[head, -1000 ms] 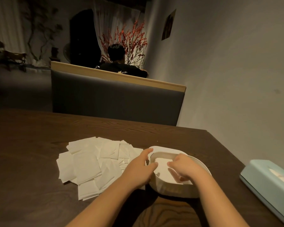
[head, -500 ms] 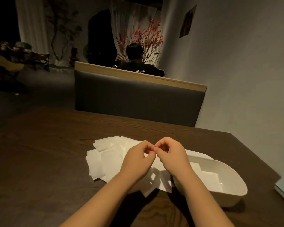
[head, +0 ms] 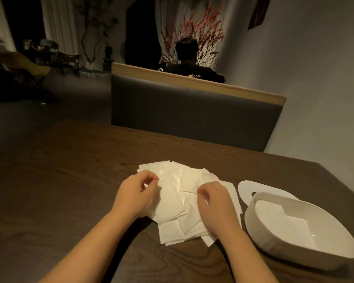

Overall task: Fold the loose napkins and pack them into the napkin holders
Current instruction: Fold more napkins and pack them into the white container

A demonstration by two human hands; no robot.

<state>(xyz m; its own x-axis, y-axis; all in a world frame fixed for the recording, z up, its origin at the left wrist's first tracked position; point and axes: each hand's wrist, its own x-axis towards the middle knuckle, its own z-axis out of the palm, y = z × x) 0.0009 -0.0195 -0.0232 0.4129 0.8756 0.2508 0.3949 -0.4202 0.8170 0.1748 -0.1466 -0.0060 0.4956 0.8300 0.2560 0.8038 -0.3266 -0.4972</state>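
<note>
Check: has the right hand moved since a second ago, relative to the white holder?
Yes. The right hand was inside the white holder; now it is out, to the holder's left, over the loose napkins.

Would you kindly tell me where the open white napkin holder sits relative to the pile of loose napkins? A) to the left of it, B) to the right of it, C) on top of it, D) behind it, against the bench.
B: the white napkin holder stands on the table to the right of the pile of loose napkins, beside the right hand.

Napkins [head: 172, 199] partly under hands [head: 137, 193]
</note>
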